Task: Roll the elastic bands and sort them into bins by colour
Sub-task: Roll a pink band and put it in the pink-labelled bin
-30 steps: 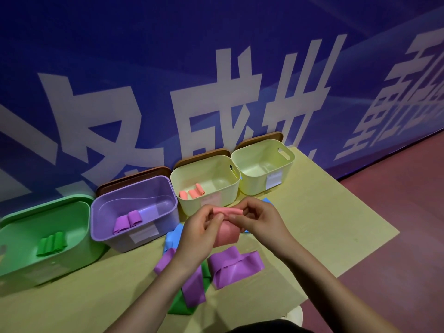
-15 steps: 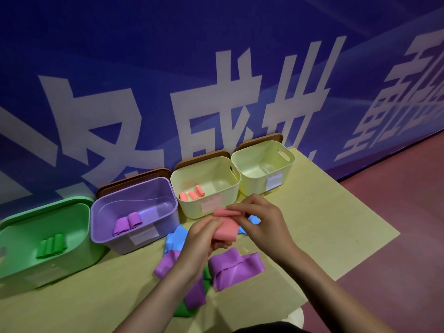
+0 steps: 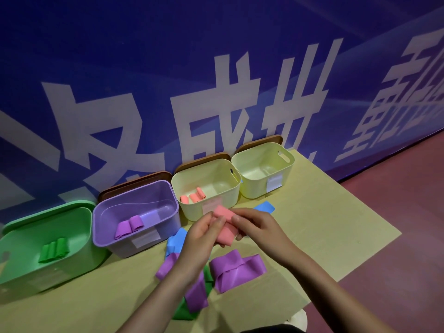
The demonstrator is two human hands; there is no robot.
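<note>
A: What do the hands have?

B: Both the left hand (image 3: pixel 204 233) and the right hand (image 3: pixel 257 225) pinch the pink band (image 3: pixel 224 228), fingers curled round it, held above the table just near of the pink bin.

A: Anything different from a second ago?

B: Yes. Then a thin rolled edge sat on top with a flap hanging below; now the band is turned, more of it is gathered between the fingers and less hangs free. I judge the roll is well along but not finished.

A: And where will it go?

B: Into the cream bin (image 3: pixel 236 188) just beyond the hands, where pink rolls (image 3: pixel 193 197) already lie. Left of it stand the purple bin (image 3: pixel 173 212) and the green bin (image 3: pixel 79 239), each holding rolls; the far right bin (image 3: pixel 287 168) looks empty.

A: What else is waiting?

B: Loose purple bands (image 3: pixel 236 267), a blue band (image 3: pixel 174 241) and a green one (image 3: pixel 182 311) lie on the yellow table (image 3: pixel 336 231). Behind is a blue wall (image 3: pixel 216 56) with large white characters; the floor (image 3: pixel 408 212) at right is reddish.
</note>
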